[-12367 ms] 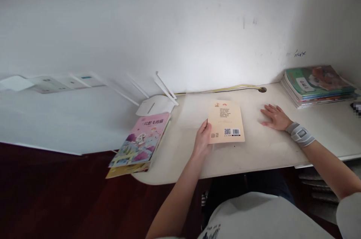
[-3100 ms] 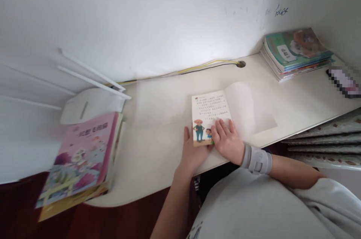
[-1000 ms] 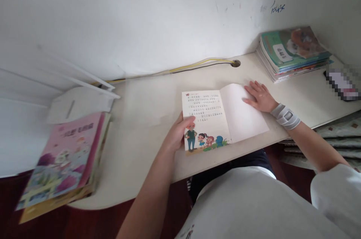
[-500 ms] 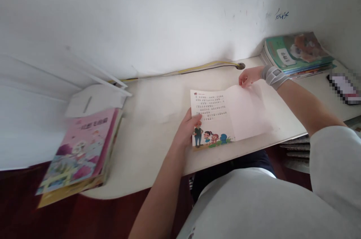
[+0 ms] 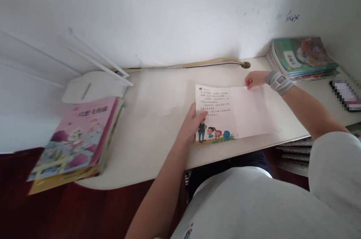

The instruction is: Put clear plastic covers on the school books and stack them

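Observation:
An open booklet (image 5: 218, 124) lies over the near side of the white desk. Lines of print and a cartoon of several figures fill its left page, while the right side is plain pale pink. My left hand (image 5: 191, 124) grips the booklet's left edge, thumb on top of the page and the other fingers mostly hidden beneath. At the upper edge of the pink side, my right hand (image 5: 255, 80) is closed, its fingertips pressed together at the paper. A grey band (image 5: 279, 82) circles my right wrist.
Books with a pink cover (image 5: 81, 130) are stacked at the left, overhanging the desk (image 5: 158, 126). Another book stack (image 5: 303, 56) sits at the back right, near a phone (image 5: 345, 94). Cables (image 5: 197, 65) run along the wall into a desk hole. White rods (image 5: 98, 56) stick out at left.
The whole view has tilted slightly. My right hand's fingers look more tightly closed at the pink side's top edge. My left hand keeps its hold on the booklet.

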Demonstrator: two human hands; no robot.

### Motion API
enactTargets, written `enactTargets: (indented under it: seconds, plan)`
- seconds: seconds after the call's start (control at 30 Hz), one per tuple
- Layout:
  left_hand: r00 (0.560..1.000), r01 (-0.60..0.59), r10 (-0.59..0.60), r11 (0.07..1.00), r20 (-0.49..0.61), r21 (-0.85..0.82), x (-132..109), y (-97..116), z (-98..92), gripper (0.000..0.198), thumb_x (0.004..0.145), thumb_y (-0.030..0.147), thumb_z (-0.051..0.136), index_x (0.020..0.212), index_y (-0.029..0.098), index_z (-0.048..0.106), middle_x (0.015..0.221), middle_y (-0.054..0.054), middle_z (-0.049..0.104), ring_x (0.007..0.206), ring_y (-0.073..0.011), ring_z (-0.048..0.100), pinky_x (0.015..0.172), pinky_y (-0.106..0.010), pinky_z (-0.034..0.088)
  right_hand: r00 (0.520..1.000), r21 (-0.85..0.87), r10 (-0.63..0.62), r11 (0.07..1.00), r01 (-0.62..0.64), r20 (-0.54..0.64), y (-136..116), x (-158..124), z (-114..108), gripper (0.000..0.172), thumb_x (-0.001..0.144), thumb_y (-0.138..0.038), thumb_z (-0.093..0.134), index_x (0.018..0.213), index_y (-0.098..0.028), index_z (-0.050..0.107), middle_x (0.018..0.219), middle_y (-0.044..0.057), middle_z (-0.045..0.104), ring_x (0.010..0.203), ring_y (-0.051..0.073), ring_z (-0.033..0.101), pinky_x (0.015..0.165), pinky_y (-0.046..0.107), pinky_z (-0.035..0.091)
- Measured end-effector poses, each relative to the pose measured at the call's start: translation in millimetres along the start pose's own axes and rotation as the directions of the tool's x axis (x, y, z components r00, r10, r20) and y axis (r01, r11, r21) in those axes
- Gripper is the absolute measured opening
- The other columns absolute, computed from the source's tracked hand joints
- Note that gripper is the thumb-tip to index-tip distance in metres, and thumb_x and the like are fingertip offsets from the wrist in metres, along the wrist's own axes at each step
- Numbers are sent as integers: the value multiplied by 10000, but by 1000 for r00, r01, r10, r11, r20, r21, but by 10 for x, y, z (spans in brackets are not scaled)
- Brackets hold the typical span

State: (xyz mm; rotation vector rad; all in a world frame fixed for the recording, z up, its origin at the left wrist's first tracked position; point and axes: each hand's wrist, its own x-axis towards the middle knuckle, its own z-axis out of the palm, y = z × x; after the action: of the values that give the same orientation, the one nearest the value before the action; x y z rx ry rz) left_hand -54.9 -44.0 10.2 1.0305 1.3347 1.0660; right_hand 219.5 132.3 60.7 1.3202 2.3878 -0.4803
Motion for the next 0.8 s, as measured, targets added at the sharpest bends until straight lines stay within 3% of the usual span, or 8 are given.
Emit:
enactTargets:
  seconds: [0.1,0.2,0.3,0.4,0.47,0.57,0.7,0.8]
  plan:
    - [998,-26,24,999,60,41,-39,44,22,606,745,307,593,1324,283,416,1270,-58,576,1107,-243,559,901,-370,469,966,-9,31,999,-35,-255,34,-179,147,270,791,-256,547,1005,-149,672,1033,101,647,938,230,589,815,329,421]
    - [999,-31,26,991,40,127,-48,59,54,697,764,311,583,1401,279,301,1386,-69,470,1128,-257,541,897,-376,469,871,51,59,998,-39,-487,123,-469,405,357,846,-336,481,1115,-141,613,1128,140,595,1038,257,552,919,390,406]
    - [999,-41,37,973,24,227,-16,27,70,755,767,327,579,1432,267,225,1439,-85,398,1071,-261,569,869,-395,474,820,156,119,987,-37,-560,185,-822,748,431,877,-396,420,1191,-132,554,1170,150,580,1120,266,521,984,419,388]
    - [998,-55,62,972,-24,227,31,-22,50,678,757,307,565,1387,247,323,1329,-91,517,980,-243,609,819,-377,490,792,214,149,977,-23,-593,98,-1127,1072,560,885,-473,393,1302,-105,457,1283,180,509,1224,271,455,1027,430,365]
    - [994,-26,39,992,-98,126,54,-43,23,615,733,290,563,1324,219,408,1178,-90,618,892,-232,637,756,-362,508,774,208,138,978,-9,-618,-62,-1253,1215,635,876,-529,390,1362,-119,396,1404,197,390,1303,286,371,1034,461,354]
    - [990,-24,21,999,-140,-21,55,-40,-7,572,704,298,581,1255,196,466,1040,-83,673,833,-232,655,715,-361,522,801,122,44,992,36,-597,-381,-1307,1288,693,853,-574,423,1420,-188,328,1501,164,254,1384,298,220,1059,524,283]
    - [989,-150,150,983,9,104,8,10,5,553,726,277,599,1266,239,486,1259,-77,581,1094,-257,572,887,-379,475,892,62,3,998,29,-452,-704,-1238,1238,756,818,-618,463,1448,-246,272,1536,119,168,1408,318,116,1058,566,234]
    - [986,-160,154,980,62,114,-24,37,28,592,731,243,602,1304,276,455,1362,-52,499,1223,-273,474,961,-391,432,899,54,84,996,-67,-430,-807,-1215,1211,720,839,-616,423,1443,-251,284,1536,122,158,1399,349,131,1036,610,233]
